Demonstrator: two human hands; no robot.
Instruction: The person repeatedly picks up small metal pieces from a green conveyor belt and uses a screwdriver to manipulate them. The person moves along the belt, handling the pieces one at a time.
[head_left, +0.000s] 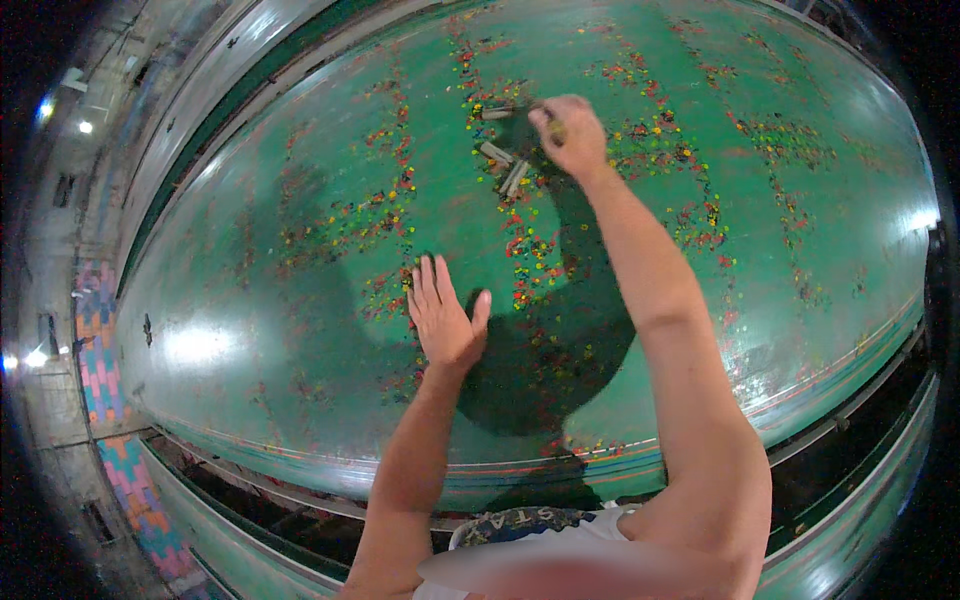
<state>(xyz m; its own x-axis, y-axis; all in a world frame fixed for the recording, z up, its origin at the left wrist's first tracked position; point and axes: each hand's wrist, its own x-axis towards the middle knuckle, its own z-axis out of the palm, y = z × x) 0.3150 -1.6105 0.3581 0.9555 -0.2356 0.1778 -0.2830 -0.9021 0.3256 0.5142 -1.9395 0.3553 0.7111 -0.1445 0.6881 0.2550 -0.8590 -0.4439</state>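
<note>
Left hand (446, 318) outstretched, right hand (574, 135) curled

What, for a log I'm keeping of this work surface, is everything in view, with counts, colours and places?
Work surface: one, green, filling most of the view
Small specks: too many to count, red, yellow, green and dark, scattered in bands across it
Short sticks: at least three, greyish-beige, left of and below the right hand
Floor tiles: many, pink, blue and orange, far left
Lights: several, white, far left
Top: one, white with a dark patterned part, bottom centre
Left hand: one, bare, fingers spread, over the surface's middle
Right hand: one, bare, curled, upper centre; whether it grips anything is unclear
</note>
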